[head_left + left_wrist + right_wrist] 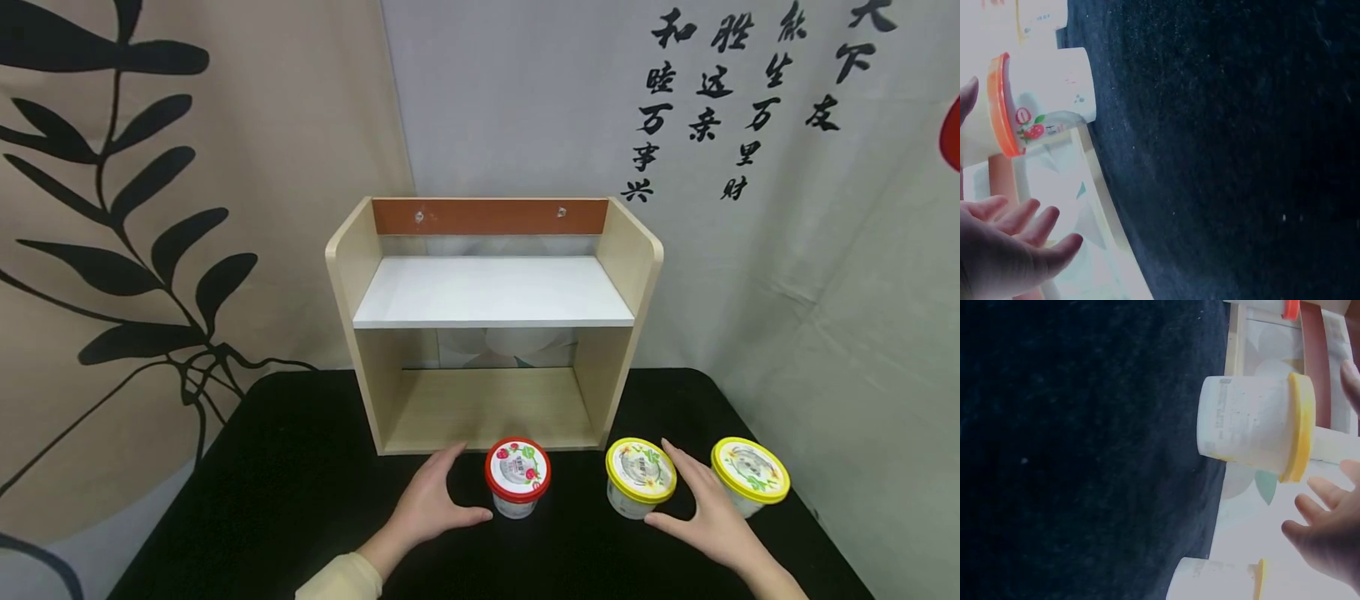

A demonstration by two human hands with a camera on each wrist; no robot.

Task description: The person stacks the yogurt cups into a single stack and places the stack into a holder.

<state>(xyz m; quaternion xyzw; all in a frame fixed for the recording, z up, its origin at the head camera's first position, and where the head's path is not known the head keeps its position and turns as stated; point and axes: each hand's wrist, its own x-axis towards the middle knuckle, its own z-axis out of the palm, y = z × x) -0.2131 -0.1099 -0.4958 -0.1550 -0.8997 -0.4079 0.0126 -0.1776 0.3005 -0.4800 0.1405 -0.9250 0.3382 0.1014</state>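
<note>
Left hand spread, red-lidded tub just right of it. Right hand spread, yellow-lidded tub just left. Best grip: evenly round middles, tubs upright.

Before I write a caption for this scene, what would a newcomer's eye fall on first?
Probably the pale shelf unit, standing at the back of the black table. Next, perhaps the red-lidded tub in front of it, beside the left hand, and two yellow-lidded tubs farther right, with the right hand between them. The large dark leaf print behind, at far left, also stands out.
</note>
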